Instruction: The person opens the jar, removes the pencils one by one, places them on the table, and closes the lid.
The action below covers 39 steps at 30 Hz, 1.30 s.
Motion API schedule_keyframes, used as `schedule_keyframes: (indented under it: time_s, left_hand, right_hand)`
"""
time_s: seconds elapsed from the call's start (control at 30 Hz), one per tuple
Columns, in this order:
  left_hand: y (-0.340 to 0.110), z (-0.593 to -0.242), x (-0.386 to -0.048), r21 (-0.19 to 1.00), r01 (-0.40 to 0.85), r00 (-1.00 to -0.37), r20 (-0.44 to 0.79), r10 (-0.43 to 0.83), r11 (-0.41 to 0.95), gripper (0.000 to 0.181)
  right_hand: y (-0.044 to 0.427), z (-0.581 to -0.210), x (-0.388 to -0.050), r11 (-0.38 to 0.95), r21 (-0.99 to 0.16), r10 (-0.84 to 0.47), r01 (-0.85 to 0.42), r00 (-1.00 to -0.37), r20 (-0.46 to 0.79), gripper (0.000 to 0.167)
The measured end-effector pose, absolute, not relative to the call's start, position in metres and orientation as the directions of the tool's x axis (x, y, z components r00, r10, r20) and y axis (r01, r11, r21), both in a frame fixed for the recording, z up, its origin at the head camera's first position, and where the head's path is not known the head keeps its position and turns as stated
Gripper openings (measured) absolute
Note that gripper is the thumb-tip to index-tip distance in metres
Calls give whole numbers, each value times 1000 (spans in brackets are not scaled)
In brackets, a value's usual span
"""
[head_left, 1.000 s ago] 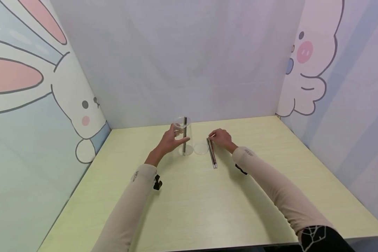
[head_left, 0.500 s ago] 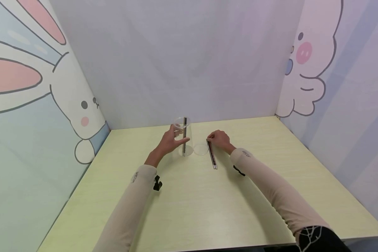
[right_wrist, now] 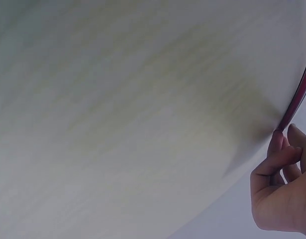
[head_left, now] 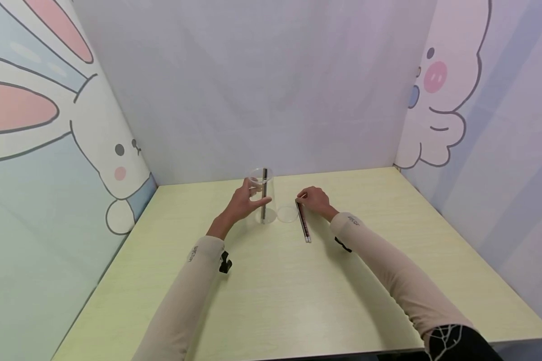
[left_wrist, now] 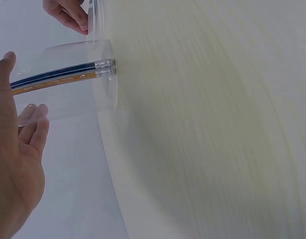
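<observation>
My left hand (head_left: pixel 244 199) grips a clear plastic cylinder (head_left: pixel 271 193) that stands upright on the table, thumb on one side and fingers on the other. Inside it stand two pencils (left_wrist: pixel 68 75), one dark blue and one orange, eraser ends down. To the right, my right hand (head_left: pixel 315 199) pinches the far ends of dark and red pencils (head_left: pixel 304 225) between thumb and fingertips. These lie close together on the tabletop, eraser ends toward me. The right wrist view shows a red pencil (right_wrist: pixel 298 94) at the fingertips; how many are pinched is hard to tell.
A clear round lid (head_left: pixel 287 214) lies flat on the table (head_left: pixel 271 291) between the cylinder and the pencils at right. A grey-lilac back wall (head_left: pixel 271 90) stands close behind. Printed side walls flank the table.
My right hand has shifted slightly left, and its fingertips have come onto the pencil ends. Those pencils now lie closer together. The left hand and the cylinder have stayed in place.
</observation>
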<state>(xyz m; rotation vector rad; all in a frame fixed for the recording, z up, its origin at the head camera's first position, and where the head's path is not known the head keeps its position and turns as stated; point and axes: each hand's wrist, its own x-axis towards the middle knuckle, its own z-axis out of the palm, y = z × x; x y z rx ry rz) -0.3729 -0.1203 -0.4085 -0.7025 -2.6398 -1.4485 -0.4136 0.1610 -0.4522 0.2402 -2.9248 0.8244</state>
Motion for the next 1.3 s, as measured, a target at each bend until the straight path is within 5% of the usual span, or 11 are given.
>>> schedule_keyframes:
  time_s: [0.47,1.3]
  left_hand:
    - [-118,-406,-371,786,420,-891,263,370,454,74]
    - [-121,-410,-373,769,461,-874,307,377,442,70]
  right_hand:
    - [164,-426,-408,792,-533,-186,-298,-949,254,26]
    - [137,-324,-392,757,-464,-308,-460,-878,368,28]
